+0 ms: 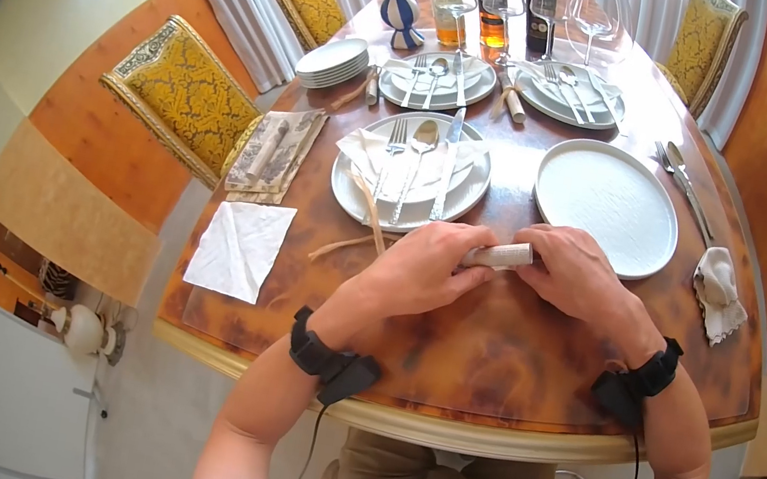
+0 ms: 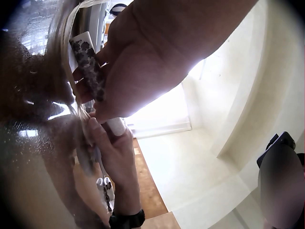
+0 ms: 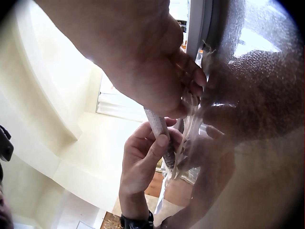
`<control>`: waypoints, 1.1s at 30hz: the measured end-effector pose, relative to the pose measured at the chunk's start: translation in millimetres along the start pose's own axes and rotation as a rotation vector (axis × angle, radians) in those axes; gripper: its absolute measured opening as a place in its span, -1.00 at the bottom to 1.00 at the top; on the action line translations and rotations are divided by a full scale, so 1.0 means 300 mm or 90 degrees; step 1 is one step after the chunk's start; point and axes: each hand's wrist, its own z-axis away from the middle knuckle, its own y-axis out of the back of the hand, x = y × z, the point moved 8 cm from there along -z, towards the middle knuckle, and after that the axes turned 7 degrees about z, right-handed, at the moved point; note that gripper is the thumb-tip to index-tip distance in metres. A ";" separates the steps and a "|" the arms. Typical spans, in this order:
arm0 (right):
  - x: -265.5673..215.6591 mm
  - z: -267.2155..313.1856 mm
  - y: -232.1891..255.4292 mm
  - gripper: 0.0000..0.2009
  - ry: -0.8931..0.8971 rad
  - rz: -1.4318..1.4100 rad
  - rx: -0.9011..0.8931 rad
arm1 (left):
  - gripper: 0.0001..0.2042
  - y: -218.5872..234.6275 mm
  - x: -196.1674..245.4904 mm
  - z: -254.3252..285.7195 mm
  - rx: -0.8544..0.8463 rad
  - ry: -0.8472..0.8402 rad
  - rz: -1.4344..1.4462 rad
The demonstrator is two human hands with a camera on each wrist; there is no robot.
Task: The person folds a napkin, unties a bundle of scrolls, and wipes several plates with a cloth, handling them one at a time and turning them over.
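Observation:
A rolled patterned napkin is held just above the table's near part. My left hand grips it, thumb on the near side and fingers curled behind. At the roll's right end is my right hand, its fingers bent. Pale raffia strands trail out left of the left hand, over a plate's rim and onto the wood. In the right wrist view the raffia runs along the roll up to the right hand's fingertips, which pinch it. The left wrist view shows the roll's dark floral print.
Ahead lie a set plate with cutlery and a bare white plate. A white napkin and folded patterned napkins are at left. A bunched cloth napkin lies at right. Bottles and wine glasses stand farther back.

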 end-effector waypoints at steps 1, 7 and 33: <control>0.001 0.000 0.000 -0.87 0.001 0.000 0.001 | -0.76 0.000 0.000 0.000 0.001 -0.002 -0.001; 0.002 -0.002 -0.002 -0.88 -0.001 0.002 -0.004 | -0.76 -0.004 0.002 0.000 -0.023 0.029 -0.009; -0.006 -0.003 0.000 -0.87 0.001 -0.003 -0.013 | -0.75 -0.007 -0.006 0.004 -0.003 -0.006 -0.026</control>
